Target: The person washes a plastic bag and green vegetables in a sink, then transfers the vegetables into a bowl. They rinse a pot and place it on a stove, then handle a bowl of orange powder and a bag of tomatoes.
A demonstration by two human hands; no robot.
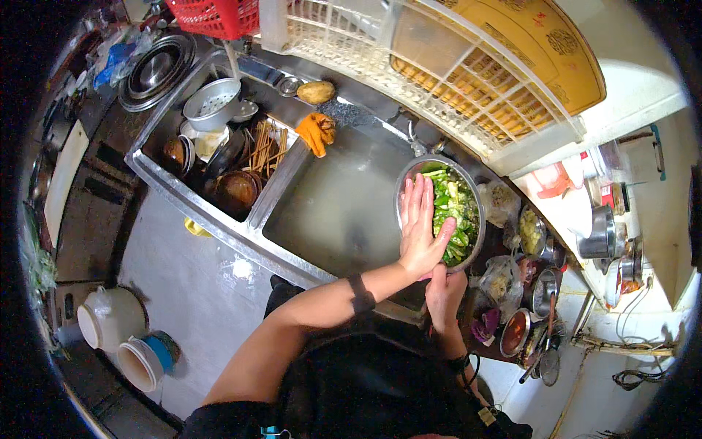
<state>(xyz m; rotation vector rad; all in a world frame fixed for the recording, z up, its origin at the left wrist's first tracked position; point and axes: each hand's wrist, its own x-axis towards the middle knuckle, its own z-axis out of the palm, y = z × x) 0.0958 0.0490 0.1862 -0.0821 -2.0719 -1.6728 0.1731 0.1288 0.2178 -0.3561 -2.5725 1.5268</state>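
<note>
A round metal bowl (pixel 478 189) of cut green vegetables (pixel 451 214) is held over the right edge of the large sink basin, beside the tap (pixel 415 144). My left hand (pixel 421 225) lies flat over the left part of the bowl, against the vegetables. Its thumb stands out to the side and its palm is hidden. My right hand (pixel 445 293) grips the bowl's near rim; some of its fingers are out of sight beneath. Cloudy water (pixel 340 203) stands in the basin to the left.
The left basin holds a perforated pot (pixel 213 104), stacked bowls (pixel 238 189) and wooden chopsticks (pixel 266 151). An orange cloth (pixel 315 133) hangs on the divider. A potato (pixel 316 92) sits at the sink's back. White buckets (pixel 112 318) stand on the floor. Food bowls (pixel 515 332) crowd the right.
</note>
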